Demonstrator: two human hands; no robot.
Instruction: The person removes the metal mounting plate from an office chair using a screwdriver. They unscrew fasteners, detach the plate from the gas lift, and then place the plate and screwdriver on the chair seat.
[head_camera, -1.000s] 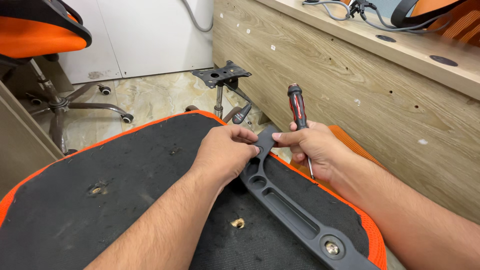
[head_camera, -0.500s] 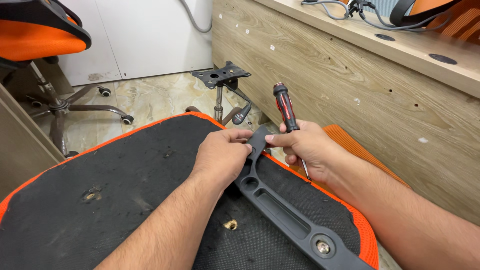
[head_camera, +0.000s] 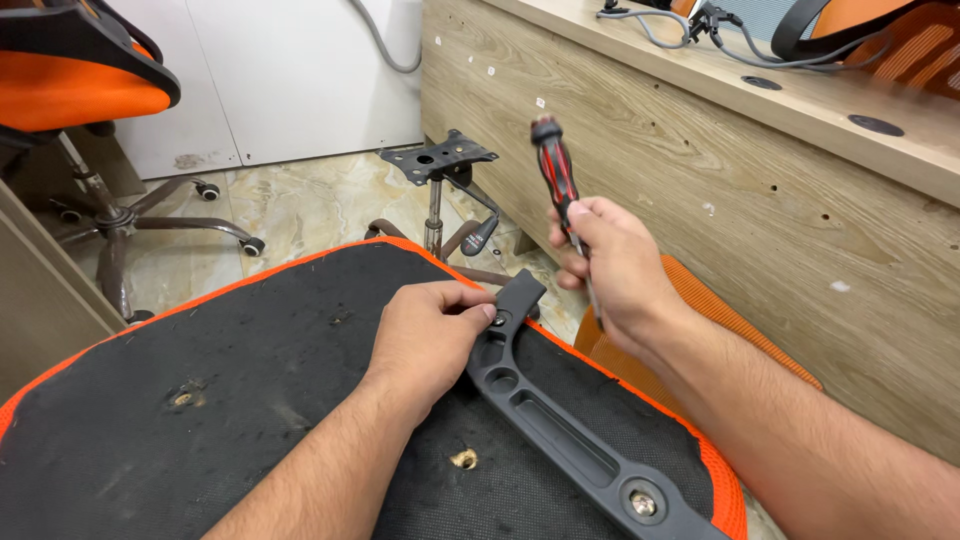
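An upturned chair seat (head_camera: 250, 370), black underneath with an orange rim, fills the lower view. A dark grey plastic armrest bracket (head_camera: 560, 430) lies across its right side, with a bolt (head_camera: 642, 503) at its near end. My left hand (head_camera: 430, 335) rests on the seat and pinches the bracket's far end at a hole. My right hand (head_camera: 610, 265) is lifted just above and right of that end, gripping a red and black screwdriver (head_camera: 556, 170) with its handle pointing up. The shaft is mostly hidden behind my fingers.
A wooden desk side (head_camera: 700, 170) runs along the right, cables on top. A chair base with a metal mounting plate (head_camera: 437, 158) stands on the tiled floor beyond the seat. Another orange chair (head_camera: 80, 80) on castors is at the far left. An open screw hole (head_camera: 463, 459) shows in the seat.
My right hand has lifted off the bracket's end, raising the screwdriver. My left hand stays pinching the bracket's far end.
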